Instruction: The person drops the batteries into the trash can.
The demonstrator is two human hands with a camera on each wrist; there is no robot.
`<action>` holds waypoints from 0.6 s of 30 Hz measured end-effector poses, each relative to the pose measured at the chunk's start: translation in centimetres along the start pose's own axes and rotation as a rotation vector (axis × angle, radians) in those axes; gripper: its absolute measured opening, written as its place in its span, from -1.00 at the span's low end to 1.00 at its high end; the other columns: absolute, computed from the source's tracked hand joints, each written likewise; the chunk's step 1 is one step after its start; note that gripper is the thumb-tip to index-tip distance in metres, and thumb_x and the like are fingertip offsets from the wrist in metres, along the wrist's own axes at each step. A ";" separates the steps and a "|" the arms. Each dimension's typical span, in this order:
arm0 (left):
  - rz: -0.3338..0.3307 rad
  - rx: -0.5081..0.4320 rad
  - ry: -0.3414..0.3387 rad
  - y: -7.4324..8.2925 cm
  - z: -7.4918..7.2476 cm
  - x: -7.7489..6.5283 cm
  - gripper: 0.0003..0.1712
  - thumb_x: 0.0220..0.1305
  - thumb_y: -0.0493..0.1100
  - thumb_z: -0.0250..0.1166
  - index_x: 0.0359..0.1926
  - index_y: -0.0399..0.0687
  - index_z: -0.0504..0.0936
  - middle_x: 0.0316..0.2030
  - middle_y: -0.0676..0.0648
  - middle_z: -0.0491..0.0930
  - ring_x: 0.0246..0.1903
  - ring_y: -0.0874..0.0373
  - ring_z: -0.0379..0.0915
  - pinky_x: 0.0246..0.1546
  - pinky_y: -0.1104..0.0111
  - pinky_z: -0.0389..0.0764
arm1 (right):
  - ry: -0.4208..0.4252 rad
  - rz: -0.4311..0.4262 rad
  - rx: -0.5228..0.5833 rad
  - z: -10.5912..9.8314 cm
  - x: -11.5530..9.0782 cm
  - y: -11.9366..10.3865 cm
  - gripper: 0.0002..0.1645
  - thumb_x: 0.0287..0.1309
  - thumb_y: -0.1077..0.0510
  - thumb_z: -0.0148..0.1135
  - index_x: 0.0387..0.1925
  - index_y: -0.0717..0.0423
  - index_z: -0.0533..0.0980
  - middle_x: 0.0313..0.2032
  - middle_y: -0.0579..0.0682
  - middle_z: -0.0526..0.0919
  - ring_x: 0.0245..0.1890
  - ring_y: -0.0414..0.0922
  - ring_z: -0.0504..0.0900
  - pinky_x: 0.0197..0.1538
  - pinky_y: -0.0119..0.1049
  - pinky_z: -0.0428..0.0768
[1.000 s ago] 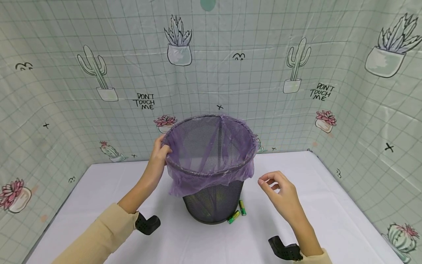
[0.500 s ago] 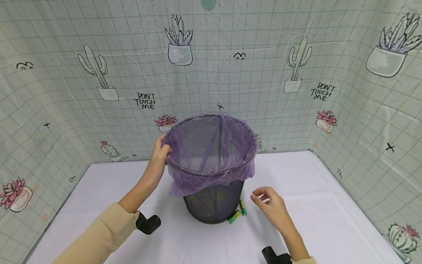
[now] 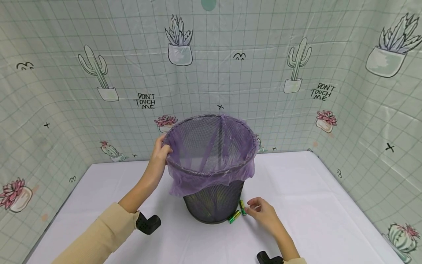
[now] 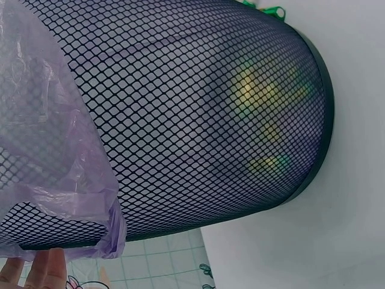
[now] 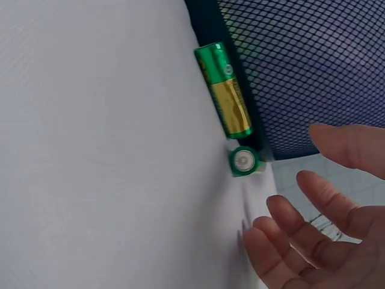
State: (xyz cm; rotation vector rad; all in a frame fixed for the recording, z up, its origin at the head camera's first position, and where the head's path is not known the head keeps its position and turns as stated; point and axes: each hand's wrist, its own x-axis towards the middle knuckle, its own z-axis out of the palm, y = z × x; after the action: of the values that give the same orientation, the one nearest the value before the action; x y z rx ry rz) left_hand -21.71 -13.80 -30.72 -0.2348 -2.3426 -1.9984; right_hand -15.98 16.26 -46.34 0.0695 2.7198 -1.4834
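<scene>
A black mesh wastebasket [image 3: 212, 207] stands on the table, lined with a thin purple bin bag [image 3: 197, 185] folded over its rim. At the rim's left side, my left hand [image 3: 158, 156] grips the edge and bag, thumb on the inside. Two green-and-gold batteries lie by the basket's base on the right: one battery [image 5: 224, 90] rests along the base, and the other battery [image 5: 243, 160] shows its flat end in the right wrist view. My right hand [image 3: 265, 216] hovers just right of them, its loosely bent fingers [image 5: 325, 198] and thumb apart, holding nothing.
Blurred yellow-green shapes [image 4: 258, 90] show through the mesh low in the basket. White cloth covers the table [image 3: 316, 205]. A gridded curtain printed with cacti [image 3: 211, 80] surrounds the back and sides. Each wrist carries a black camera mount [image 3: 148, 223].
My right hand has come down and to the left, from beside the basket's upper part to the batteries. The left hand, basket and batteries have stayed in place.
</scene>
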 end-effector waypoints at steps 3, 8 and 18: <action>0.000 0.000 0.000 0.0 0.0 0.0 -0.26 0.11 -0.19 -0.18 0.37 -0.11 -0.05 0.25 -0.18 0.10 0.06 0.01 0.12 0.02 0.25 0.20 | -0.017 0.008 -0.010 0.3 0.1 0.3 -0.65 0.01 0.10 0.28 -0.19 0.24 0.50 -0.35 -0.02 0.54 -0.34 -0.17 0.47 -0.34 -0.31 0.41; -0.003 -0.001 -0.001 0.1 0.0 0.0 -0.26 0.12 -0.18 -0.19 0.38 -0.10 -0.05 0.26 -0.17 0.10 0.08 0.01 0.12 0.04 0.25 0.19 | -0.019 0.018 -0.022 0.5 0.1 0.5 -0.63 -0.01 0.10 0.29 -0.19 0.27 0.50 -0.37 -0.02 0.55 -0.34 -0.17 0.46 -0.32 -0.32 0.41; -0.013 0.009 0.004 0.2 0.0 -0.1 -0.26 0.12 -0.18 -0.18 0.38 -0.09 -0.05 0.28 -0.16 0.09 0.11 0.00 0.10 0.06 0.23 0.17 | -0.010 0.000 -0.057 0.8 0.3 0.8 -0.65 -0.10 0.19 0.34 -0.26 0.34 0.52 -0.34 0.07 0.48 -0.34 -0.13 0.40 -0.29 -0.32 0.39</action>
State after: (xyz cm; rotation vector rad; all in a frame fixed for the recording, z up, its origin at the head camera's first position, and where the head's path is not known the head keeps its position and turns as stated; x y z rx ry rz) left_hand -21.62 -13.76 -30.56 -0.2152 -2.3557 -1.9919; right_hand -16.23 15.97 -47.46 0.0597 2.7516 -1.4012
